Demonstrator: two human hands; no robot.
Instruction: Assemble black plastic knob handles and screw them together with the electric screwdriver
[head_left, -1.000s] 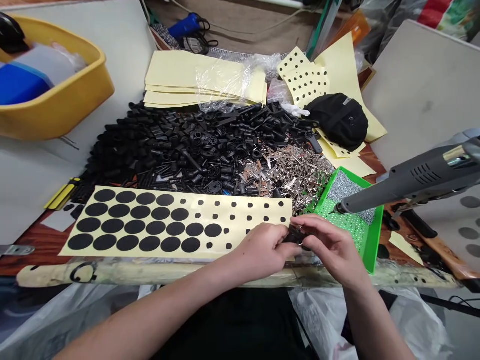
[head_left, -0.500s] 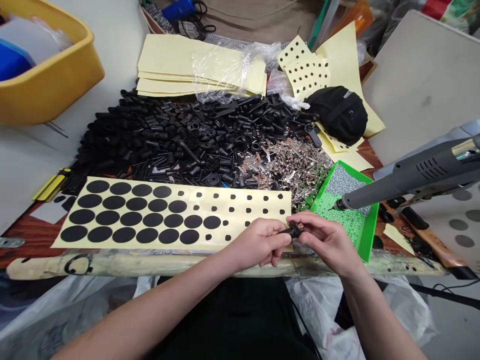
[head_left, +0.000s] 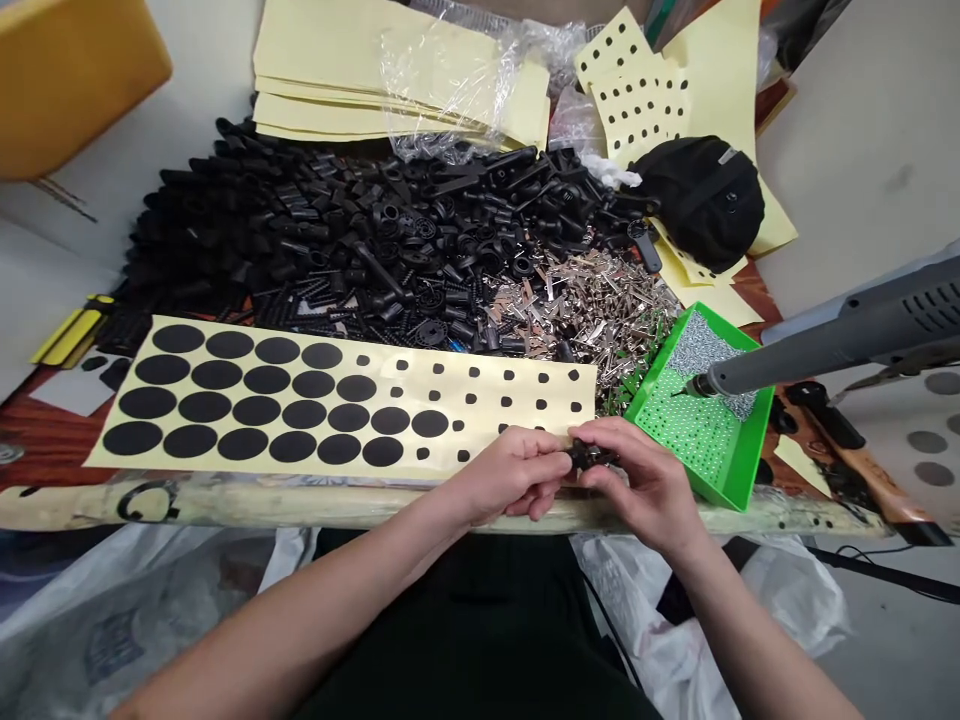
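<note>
The left hand (head_left: 514, 476) and right hand (head_left: 637, 478) meet over the lower right corner of a pale yellow sheet of round black adhesive dots (head_left: 300, 400), fingers curled closed, both gripping a small black plastic part (head_left: 592, 456) between them (its exact shape is hidden by the fingers). Beyond the sheet lie a heap of black plastic parts (head_left: 360, 240) and a heap of silver metal clips (head_left: 592, 320); right of the hands sits a bright green perforated tray (head_left: 694, 430), a long grey nozzled tool (head_left: 847, 335) reaching over it
</note>
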